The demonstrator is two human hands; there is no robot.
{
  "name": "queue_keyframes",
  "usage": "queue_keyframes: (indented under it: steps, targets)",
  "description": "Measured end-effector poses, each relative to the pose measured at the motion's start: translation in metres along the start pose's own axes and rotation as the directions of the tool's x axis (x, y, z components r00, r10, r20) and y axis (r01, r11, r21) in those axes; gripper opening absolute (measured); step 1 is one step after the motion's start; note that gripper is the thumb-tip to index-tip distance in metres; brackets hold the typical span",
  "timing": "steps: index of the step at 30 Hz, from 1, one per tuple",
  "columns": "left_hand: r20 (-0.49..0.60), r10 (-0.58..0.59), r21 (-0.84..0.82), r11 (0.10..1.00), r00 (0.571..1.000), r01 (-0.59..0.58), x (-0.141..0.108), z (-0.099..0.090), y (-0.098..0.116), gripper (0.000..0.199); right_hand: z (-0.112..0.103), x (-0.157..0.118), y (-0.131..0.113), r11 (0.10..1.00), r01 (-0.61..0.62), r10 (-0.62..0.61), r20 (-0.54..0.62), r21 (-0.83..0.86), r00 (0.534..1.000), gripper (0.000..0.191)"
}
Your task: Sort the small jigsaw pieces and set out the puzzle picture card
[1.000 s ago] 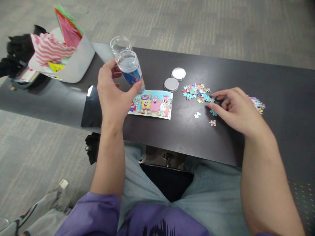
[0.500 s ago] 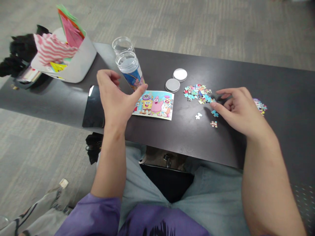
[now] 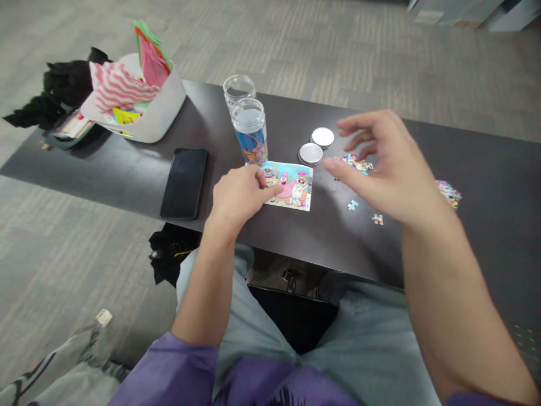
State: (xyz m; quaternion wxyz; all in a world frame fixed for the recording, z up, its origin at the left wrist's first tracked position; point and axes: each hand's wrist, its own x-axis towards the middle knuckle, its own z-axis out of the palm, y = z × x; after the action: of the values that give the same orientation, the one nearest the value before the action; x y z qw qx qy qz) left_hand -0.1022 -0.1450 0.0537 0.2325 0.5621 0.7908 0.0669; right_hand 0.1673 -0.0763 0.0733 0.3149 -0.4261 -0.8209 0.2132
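A cartoon picture card (image 3: 291,198) lies on the dark table. My left hand (image 3: 239,194) is down over the card's left part, fingers curled and thumb laid across its face; its fingertips are partly hidden. Above the puzzle pieces (image 3: 357,163) my right hand (image 3: 382,169) is raised, fingers and thumb apart, holding nothing. It hides much of that pile. Two loose pieces, a blue puzzle piece (image 3: 352,205) and a reddish puzzle piece (image 3: 377,219), lie nearer to me. Another heap of pieces (image 3: 449,193) shows right of my wrist.
Behind the card stand a clear jar with a blue cartoon label (image 3: 255,141) and another clear jar (image 3: 239,85). Two silver lids (image 3: 310,153) lie to their right. A black phone (image 3: 184,183) is at left, with a white bin (image 3: 163,115) of cloth and paper beyond.
My left hand has come down and right onto the card. My right hand has lifted away from the puzzle pieces. The whole view has shifted slightly.
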Motion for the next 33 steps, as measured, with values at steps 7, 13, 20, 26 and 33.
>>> queue_keyframes:
  steps: [7, 13, 20, 26, 33]
  targets:
    - [0.031, 0.012, 0.008, 1.0, 0.999, -0.012, 0.003, 0.003, -0.002, 0.031, 0.098, 0.106, -0.01, 0.997, 0.025, -0.035, 0.15, 0.072, 0.988, 0.088]
    - [0.036, 0.028, -0.008, 1.0, 0.999, -0.028, 0.003, 0.004, -0.002, 0.031, 0.118, 0.112, -0.015, 0.986, 0.052, -0.089, 0.241, 0.157, 0.967, 0.079]
    - [0.053, 0.043, -0.008, 0.999, 0.998, -0.043, 0.001, 0.0, -0.001, 0.033, 0.118, 0.111, -0.027, 0.999, 0.018, -0.025, 0.257, 0.033, 0.966, 0.049]
    - [0.055, 0.041, -0.007, 0.999, 0.998, -0.041, 0.001, 0.001, 0.0, 0.036, 0.114, 0.111, -0.029, 0.999, 0.032, -0.042, 0.248, 0.043, 0.968, 0.045]
    - [0.056, 0.052, 0.009, 0.999, 0.997, -0.053, -0.001, -0.002, 0.0, 0.037, 0.118, 0.11, -0.021, 0.996, 0.027, -0.046, 0.214, 0.09, 0.976, 0.053]
